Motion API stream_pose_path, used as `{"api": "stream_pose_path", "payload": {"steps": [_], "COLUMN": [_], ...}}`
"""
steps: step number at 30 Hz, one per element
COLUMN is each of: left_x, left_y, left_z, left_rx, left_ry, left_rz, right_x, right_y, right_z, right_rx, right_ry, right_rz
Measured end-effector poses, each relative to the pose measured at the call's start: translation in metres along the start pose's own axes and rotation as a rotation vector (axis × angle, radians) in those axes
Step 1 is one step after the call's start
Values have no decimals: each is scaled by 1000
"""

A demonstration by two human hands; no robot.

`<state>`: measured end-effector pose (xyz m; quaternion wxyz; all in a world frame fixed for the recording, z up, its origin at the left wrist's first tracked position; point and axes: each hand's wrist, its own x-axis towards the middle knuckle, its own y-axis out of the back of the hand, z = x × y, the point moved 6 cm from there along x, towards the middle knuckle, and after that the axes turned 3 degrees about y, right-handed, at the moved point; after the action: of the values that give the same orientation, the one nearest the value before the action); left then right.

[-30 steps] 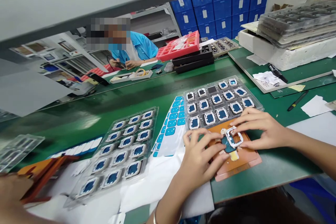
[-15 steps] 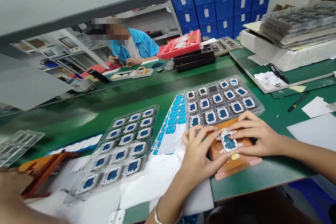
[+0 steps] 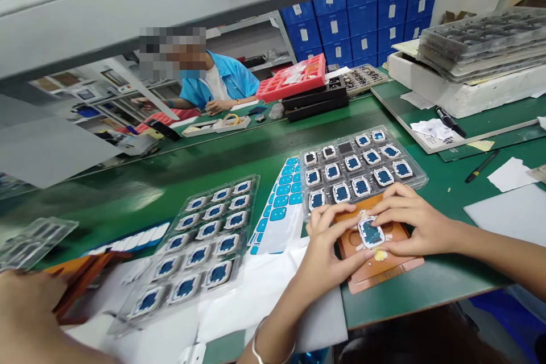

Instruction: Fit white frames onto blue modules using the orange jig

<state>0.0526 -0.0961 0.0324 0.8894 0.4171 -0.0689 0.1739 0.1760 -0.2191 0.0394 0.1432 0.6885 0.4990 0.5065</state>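
A white-rimmed part with a blue-green face [image 3: 371, 231] sits over an orange fixture [image 3: 362, 273] at the table's front edge. My left hand [image 3: 330, 247] holds the part's left side between thumb and fingers. From the right, my right hand [image 3: 416, 222] grips its other side, thumb low and fingertips on the upper edge. Behind the fixture lies a clear tray [image 3: 420, 177] of similar blue-faced parts, with one square slot showing dark. Sheets of blue stickers [image 3: 280, 200] lie left of that tray.
Another clear tray [image 3: 252, 193] of blue-faced parts is left of centre. A co-worker's hand [image 3: 29, 307] is at the lower left by an orange fixture [image 3: 85, 278]. Across the table sits a person in blue [image 3: 234, 77]. Stacked trays [image 3: 482, 45] stand back right.
My hands keep their hold on the part with barely any shift. The person across has moved one hand to the left. The co-worker's hand at lower left has shifted slightly right.
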Motion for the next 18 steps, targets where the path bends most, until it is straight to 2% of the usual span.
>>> {"api": "stream_pose_path", "payload": {"steps": [4,7,12,18], "left_x": [-1,0,2,0], "left_y": [-3,-1,-1,1], "left_z": [10,7,-2,3], "left_rx": [-73,-13,41,104], "left_ry": [-99,-74,-9,-36], "left_rz": [-36,38,38,87], "right_x": [-1,-1,0,3], "right_y": [-1,-1,0,4], "right_z": [6,8,4,-2], "right_rx": [53,71,106,100], "right_ry": [-90,-125,-34,71], "right_rz": [-10,-6,90,190]}}
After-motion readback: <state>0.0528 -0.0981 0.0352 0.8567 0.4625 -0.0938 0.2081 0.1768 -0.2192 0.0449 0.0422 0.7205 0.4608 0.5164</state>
